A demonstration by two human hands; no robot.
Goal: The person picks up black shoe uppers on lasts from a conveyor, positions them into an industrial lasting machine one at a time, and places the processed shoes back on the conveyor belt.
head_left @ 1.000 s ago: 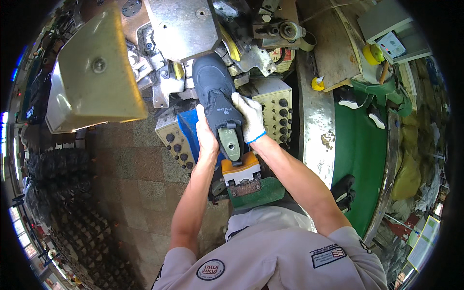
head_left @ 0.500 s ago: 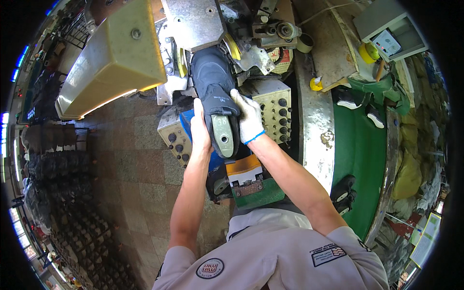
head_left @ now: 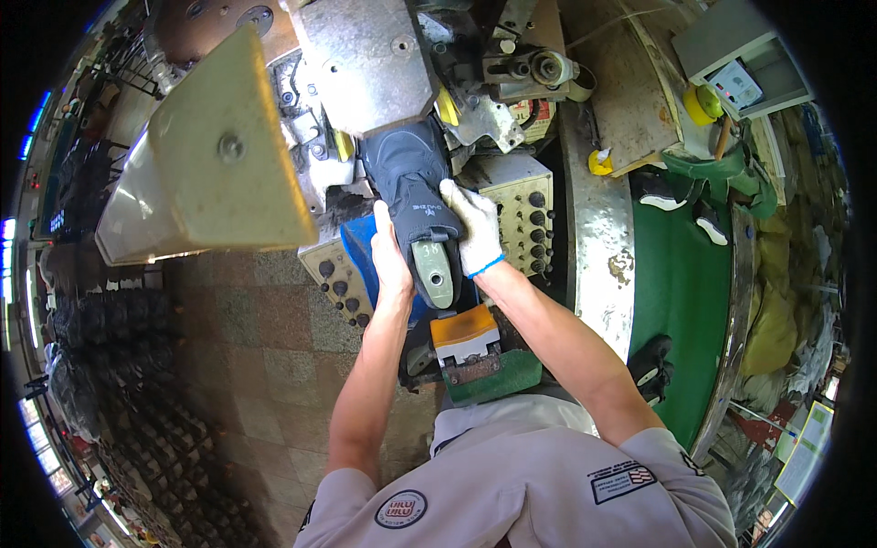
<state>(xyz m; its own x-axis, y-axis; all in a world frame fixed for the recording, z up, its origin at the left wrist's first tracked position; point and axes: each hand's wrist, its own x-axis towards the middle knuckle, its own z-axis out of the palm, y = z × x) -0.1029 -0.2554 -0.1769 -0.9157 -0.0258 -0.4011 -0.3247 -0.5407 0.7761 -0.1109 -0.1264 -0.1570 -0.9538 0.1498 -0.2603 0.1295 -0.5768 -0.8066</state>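
Observation:
A dark grey shoe upper [head_left: 416, 187] is stretched over a green shoe last [head_left: 432, 274], its heel end towards me. Its toe reaches under the metal plate [head_left: 361, 68] of a machine, so the toe tip is hidden. My bare left hand [head_left: 391, 256] presses along the left side of the upper. On the right side, my right hand [head_left: 477, 226], in a white glove with a blue cuff, is closed around the upper near the ankle opening. Yellow pads [head_left: 448, 107] flank the toe. Below the heel sits an orange pad [head_left: 461, 326] on a bracket.
A large cream cover [head_left: 215, 169] juts out at the left. Control boxes with black knobs [head_left: 536, 219] stand on both sides of the shoe. To the right runs a green conveyor belt [head_left: 671, 274] with several dark shoes [head_left: 656, 361]. Shoe racks [head_left: 119, 315] line the far left.
The shoe and both hands have shifted slightly towards me and to the right. The cream cover now appears lower and turned. Both hands keep their hold.

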